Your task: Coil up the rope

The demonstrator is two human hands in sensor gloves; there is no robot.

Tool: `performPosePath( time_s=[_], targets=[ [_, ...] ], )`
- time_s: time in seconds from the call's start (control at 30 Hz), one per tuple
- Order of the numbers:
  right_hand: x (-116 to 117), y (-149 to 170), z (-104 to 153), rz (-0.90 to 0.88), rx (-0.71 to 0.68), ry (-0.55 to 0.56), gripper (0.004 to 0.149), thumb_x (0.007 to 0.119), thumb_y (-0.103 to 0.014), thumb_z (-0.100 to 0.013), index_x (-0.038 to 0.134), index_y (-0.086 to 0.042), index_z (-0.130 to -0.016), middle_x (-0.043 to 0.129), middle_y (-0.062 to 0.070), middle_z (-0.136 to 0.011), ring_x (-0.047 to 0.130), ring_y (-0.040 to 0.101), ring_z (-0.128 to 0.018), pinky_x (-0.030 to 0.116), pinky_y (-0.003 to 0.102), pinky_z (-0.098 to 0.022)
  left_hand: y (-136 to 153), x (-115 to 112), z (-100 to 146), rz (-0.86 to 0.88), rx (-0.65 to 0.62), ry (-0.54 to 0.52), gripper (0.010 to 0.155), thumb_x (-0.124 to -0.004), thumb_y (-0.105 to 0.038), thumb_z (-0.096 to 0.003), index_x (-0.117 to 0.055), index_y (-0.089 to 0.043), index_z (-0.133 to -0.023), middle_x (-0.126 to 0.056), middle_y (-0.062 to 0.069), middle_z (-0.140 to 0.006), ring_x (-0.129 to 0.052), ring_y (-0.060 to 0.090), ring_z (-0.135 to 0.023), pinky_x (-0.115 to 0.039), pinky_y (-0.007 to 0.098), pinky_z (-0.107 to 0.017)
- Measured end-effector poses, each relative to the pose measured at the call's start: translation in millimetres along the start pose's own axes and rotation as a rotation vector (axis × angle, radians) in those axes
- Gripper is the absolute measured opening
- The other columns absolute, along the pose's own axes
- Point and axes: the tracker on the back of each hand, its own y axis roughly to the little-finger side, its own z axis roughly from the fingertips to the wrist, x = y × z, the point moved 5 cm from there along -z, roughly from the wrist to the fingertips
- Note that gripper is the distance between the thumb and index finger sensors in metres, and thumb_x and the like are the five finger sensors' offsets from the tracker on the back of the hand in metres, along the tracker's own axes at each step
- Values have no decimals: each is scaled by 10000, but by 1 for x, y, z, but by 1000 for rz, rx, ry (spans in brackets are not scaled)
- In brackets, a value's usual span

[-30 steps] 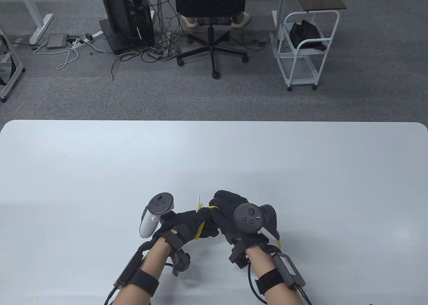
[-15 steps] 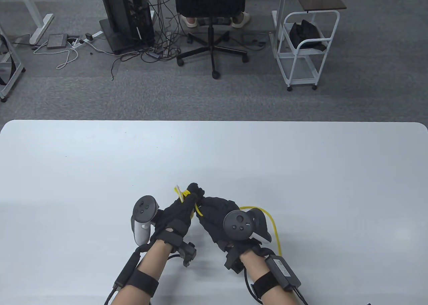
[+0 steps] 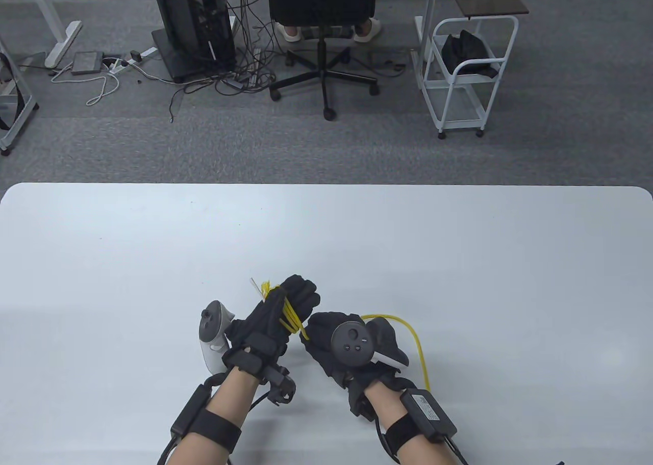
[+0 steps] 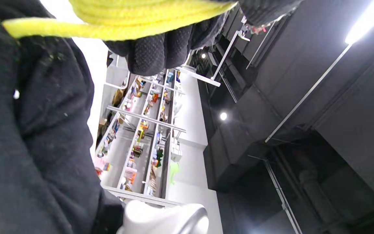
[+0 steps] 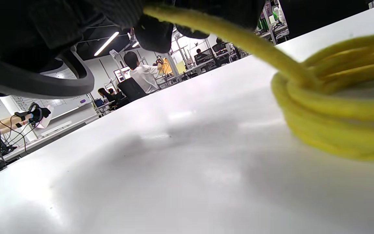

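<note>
The yellow rope is wound in several turns around my left hand, which grips it above the table near the front edge. A frayed rope end sticks out past the left hand's far side. My right hand is just right of the left hand and holds a strand that leads to the turns. A slack length of rope curves around behind the right hand down to its wrist. The left wrist view shows rope turns across the gloved fingers. The right wrist view shows bundled turns and one strand.
The white table stretches wide ahead and to both sides of the hands. Beyond its far edge are an office chair, a white cart and floor cables.
The left hand has turned and shifted left with more rope across it. The right hand has drawn back toward the near edge. A slack length of rope now shows to its right.
</note>
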Motion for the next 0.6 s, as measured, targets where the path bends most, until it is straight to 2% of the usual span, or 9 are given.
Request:
performPosePath(
  time_s=[0.3,0.6],
  targets=[
    [-8,18,3,46,78,15,423,657,-369,-600,694,-151,-960,573,190,-1091,605,516,-955,425,780,-655,9,-21,-4,-38,66,150,622,-518,-511,-616,-744,-110,-1036,-944,183,-923,-1051,309,-705,-826,369,-559],
    [-27,32,9,100,140,97,421,677,-376,-594,700,-152,-951,579,186,-1087,606,512,-956,425,779,-656,20,-33,-6,-150,178,324,622,-520,-515,-621,-783,-115,-1018,-976,182,-893,-1063,307,-680,-828,374,-546]
  ],
)
